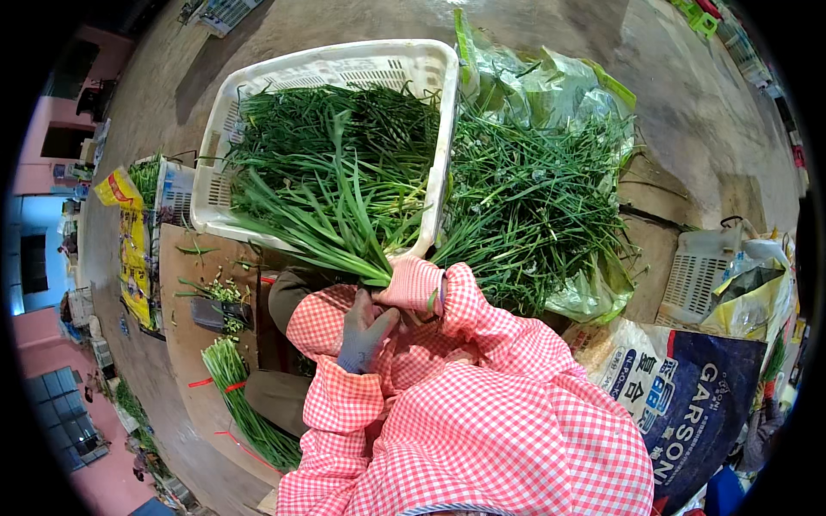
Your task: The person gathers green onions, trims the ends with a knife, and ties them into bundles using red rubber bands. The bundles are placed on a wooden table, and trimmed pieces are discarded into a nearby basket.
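Observation:
My right hand (413, 284), in a pink-and-white striped glove, grips a bunch of long green leafy stalks (348, 238) by the lower end. The leaves fan up and left over the near rim of a white plastic crate (445, 135). My left hand (364, 332), in a grey glove, is just below the bunch, its fingertips close to the stalk bases; whether it pinches anything is unclear. Inside the crate lie many similar dark green leaves (335, 122). A loose heap of thin green stalks (535, 200) lies on plastic sheeting right of the crate.
At left, a brown board (187, 380) carries trimmings (222, 291), a dark block-like object (216, 314) and a bundle of green stalks (242, 393) with a red tie. Beyond it stands another filled crate (175, 190). A printed woven sack (703, 400) and a pale crate (700, 271) are at right.

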The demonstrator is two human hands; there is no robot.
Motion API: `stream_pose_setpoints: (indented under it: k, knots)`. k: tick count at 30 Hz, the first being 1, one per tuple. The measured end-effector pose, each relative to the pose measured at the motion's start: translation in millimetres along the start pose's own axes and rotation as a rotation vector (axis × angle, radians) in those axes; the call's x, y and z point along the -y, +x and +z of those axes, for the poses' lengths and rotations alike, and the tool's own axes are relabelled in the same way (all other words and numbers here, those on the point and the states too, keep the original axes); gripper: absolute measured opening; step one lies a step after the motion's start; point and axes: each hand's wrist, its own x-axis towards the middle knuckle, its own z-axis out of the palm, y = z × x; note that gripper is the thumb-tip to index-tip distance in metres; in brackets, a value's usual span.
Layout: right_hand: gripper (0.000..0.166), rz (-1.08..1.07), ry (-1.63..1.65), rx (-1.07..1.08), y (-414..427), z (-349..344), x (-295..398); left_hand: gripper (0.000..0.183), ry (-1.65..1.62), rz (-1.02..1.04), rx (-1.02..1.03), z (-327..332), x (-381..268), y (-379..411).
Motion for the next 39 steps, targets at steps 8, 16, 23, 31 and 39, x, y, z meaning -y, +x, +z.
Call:
stream_pose_setpoints:
  k: [8,16,23,31,39]
  knots:
    - [0.036,0.452,0.411,0.28,-10.6,-22.8,62.3,0.052,-0.204,0.124,-0.299,-4.2,8.3,-29.4]
    - [0.028,0.332,0.406,0.23,-0.6,15.7,83.0,0.046,-0.464,0.032,-0.216,-36.5,17.0,-9.8]
    - [0.028,0.374,0.334,0.352,5.2,10.9,86.0,0.036,-0.053,0.225,-0.284,-85.0,66.2,0.8]
    - [0.03,-0.125,-0.079,0.423,-9.6,26.4,70.7,0.049,-0.635,0.033,-0.138,-67.1,1.4,12.8]
    - [0.042,0.377,0.245,0.271,-99.8,-17.9,-18.9,0.049,-0.796,0.191,-0.101,-110.9,16.8,16.2]
